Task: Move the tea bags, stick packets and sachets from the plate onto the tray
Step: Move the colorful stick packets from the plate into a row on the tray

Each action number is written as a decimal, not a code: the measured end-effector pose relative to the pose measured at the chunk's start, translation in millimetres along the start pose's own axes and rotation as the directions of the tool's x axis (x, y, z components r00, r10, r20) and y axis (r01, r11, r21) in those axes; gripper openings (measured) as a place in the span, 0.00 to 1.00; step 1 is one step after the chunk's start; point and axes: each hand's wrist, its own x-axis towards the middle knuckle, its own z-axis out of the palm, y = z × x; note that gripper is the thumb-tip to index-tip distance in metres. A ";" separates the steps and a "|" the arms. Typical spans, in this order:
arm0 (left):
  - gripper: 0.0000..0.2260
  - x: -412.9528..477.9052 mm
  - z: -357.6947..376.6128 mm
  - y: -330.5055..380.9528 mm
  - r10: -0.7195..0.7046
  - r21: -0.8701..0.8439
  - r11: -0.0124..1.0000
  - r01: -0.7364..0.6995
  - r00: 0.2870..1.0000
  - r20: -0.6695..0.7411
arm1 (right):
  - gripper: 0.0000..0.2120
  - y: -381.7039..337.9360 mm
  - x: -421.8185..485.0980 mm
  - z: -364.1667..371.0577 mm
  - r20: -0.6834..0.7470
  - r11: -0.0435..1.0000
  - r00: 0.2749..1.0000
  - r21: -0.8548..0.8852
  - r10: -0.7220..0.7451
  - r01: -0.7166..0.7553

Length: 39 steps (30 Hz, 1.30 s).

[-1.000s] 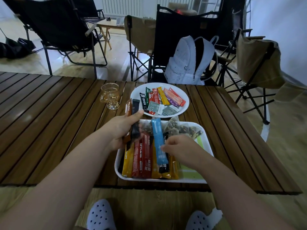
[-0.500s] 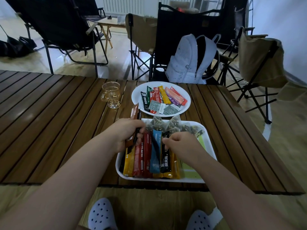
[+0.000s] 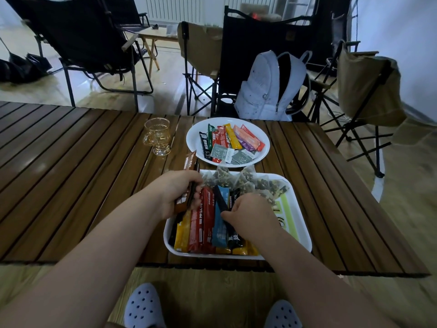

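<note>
Your left hand [image 3: 178,196] grips two packets at the left edge of the white tray [image 3: 305,223]: a brown stick packet [image 3: 190,163] and a black stick packet [image 3: 197,167] behind it. Your right hand [image 3: 251,213] pinches one dark stick packet [image 3: 220,201] that lies slantwise over the blue stick packet [image 3: 222,227] in the tray. Top row in the tray: one yellow, two red, one blue, one black. Tea bags [image 3: 238,183] are heaped at the tray's far end, count unclear. The plate [image 3: 192,138] beyond holds about eight stick packets [image 3: 230,137] and two grey-green sachets [image 3: 218,151]. One glass cup [image 3: 158,138] stands on the table [image 3: 71,174].
</note>
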 end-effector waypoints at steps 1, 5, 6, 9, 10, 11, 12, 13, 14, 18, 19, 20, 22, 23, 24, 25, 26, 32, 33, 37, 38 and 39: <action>0.04 -0.2 -0.2 0.2 0.000 -0.013 1.000 0.000 1.000 -0.010 | 0.16 0.0 -0.9 0.5 0.007 1.000 1.000 0.012 -0.003 0.003; 0.12 -1.9 -5.2 0.9 0.003 0.017 1.000 -0.004 1.000 0.031 | 0.19 5.0 -6.6 -10.3 0.000 0.995 1.000 0.101 0.007 -0.007; 0.12 -2.8 -6.3 0.9 0.017 0.050 0.999 -0.019 0.998 0.052 | 0.21 6.9 -7.5 -13.4 0.003 0.995 1.000 0.100 0.008 -0.009; 0.11 -2.2 -7.9 -0.6 0.065 0.146 0.986 -0.076 0.995 0.077 | 0.23 7.0 -11.1 -18.8 0.051 0.997 0.998 0.071 0.024 -0.028; 0.11 -1.1 -7.2 -1.1 0.077 0.150 0.985 -0.089 0.993 0.084 | 0.23 6.4 -12.1 -19.9 0.049 0.997 0.999 0.078 0.023 -0.027; 0.12 -0.2 -5.7 -1.4 0.084 0.142 0.985 -0.097 0.992 0.096 | 0.23 5.5 -13.0 -21.8 0.029 0.995 1.000 0.101 0.006 -0.009; 0.12 0.5 -3.7 -1.6 0.092 0.138 0.985 -0.106 0.990 0.102 | 0.23 4.8 -13.0 -24.1 0.002 0.989 1.000 0.146 -0.020 0.019; 0.12 0.8 -1.5 -1.7 0.104 0.136 0.984 -0.118 0.989 0.107 | 0.21 3.4 -13.5 -27.5 -0.017 0.975 0.999 0.216 -0.048 0.050; 0.13 1.5 0.9 -2.1 0.123 0.132 0.982 -0.137 0.987 0.108 | 0.19 1.8 -14.2 -30.4 -0.015 0.951 0.997 0.301 -0.070 0.071; 0.15 4.4 12.1 -5.8 0.193 0.081 0.977 -0.200 0.978 0.083 | 0.14 -2.8 -19.3 -29.4 -0.003 0.867 0.991 0.483 -0.134 0.119; 0.15 4.3 14.7 -7.0 0.200 0.074 0.976 -0.206 0.977 0.079 | 0.13 -2.3 -19.1 -27.6 -0.025 0.869 0.991 0.478 -0.130 0.126; 0.15 3.4 17.0 -8.0 0.202 0.062 0.976 -0.207 0.976 0.079 | 0.12 -1.2 -18.7 -26.7 -0.045 0.872 0.992 0.472 -0.121 0.128; 0.15 -0.3 20.1 -8.4 0.194 0.026 0.980 -0.198 0.975 0.104 | 0.11 1.1 -18.5 -28.8 -0.043 0.866 0.994 0.488 -0.101 0.110; 0.14 -2.3 20.6 -8.0 0.185 0.007 0.982 -0.187 0.975 0.126 | 0.12 2.4 -18.4 -30.7 -0.020 0.859 0.996 0.503 -0.092 0.089; 0.14 -4.2 20.9 -7.5 0.174 -0.009 0.985 -0.175 0.974 0.147 | 0.12 3.7 -17.8 -31.7 0.012 0.852 0.996 0.520 -0.086 0.067; 0.13 -5.9 21.3 -7.4 0.166 -0.020 0.986 -0.165 0.972 0.163 | 0.12 4.4 -17.7 -32.8 0.045 0.842 0.995 0.537 -0.087 0.049; 0.13 -6.8 21.5 -7.8 0.163 -0.017 0.987 -0.163 0.972 0.171 | 0.12 5.0 -17.3 -34.3 0.068 0.838 0.993 0.544 -0.093 0.041; 0.09 -2.9 20.9 -7.6 0.176 0.023 0.984 -0.177 0.983 0.046 | 0.13 25.4 -16.2 -60.1 0.048 0.945 0.997 0.326 -0.055 0.036; 0.09 -2.1 20.4 -6.7 0.152 0.017 0.988 -0.152 0.988 0.021 | 0.15 31.6 -16.7 -61.9 0.085 0.954 0.996 0.299 -0.035 0.008; 0.10 -0.1 22.0 -6.1 0.045 0.075 0.996 -0.043 0.999 -0.028 | 0.17 44.1 -15.4 -53.7 0.197 0.963 0.980 0.264 -0.002 -0.051; 0.11 0.9 21.9 -6.5 0.032 0.133 0.991 -0.027 0.999 -0.029 | 0.17 43.7 -13.9 -51.6 0.202 0.963 0.979 0.267 -0.008 -0.048; 0.11 1.2 21.3 -6.6 0.024 0.203 0.979 -0.018 0.999 -0.028 | 0.17 42.6 -12.6 -49.8 0.206 0.961 0.978 0.272 -0.015 -0.042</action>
